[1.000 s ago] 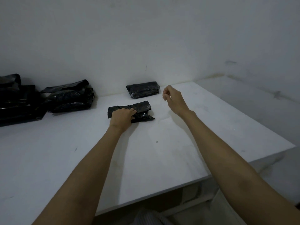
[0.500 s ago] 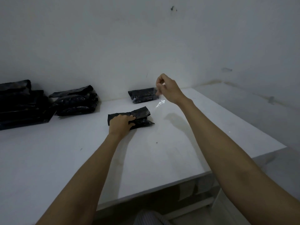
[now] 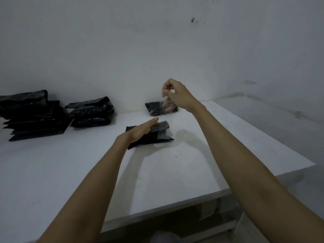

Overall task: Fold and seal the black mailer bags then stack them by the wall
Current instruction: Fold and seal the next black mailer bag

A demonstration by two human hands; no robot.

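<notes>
One mailer bag at table centre; left hand, clenched a second ago, now lies flat-fingered on it. Right hand, raised, pinches what may be peeled clear liner: sealing imminent.

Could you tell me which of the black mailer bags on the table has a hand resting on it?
The middle bag: the left hand lies flat on it, unlike the bag by the wall and the piles at left.
</notes>
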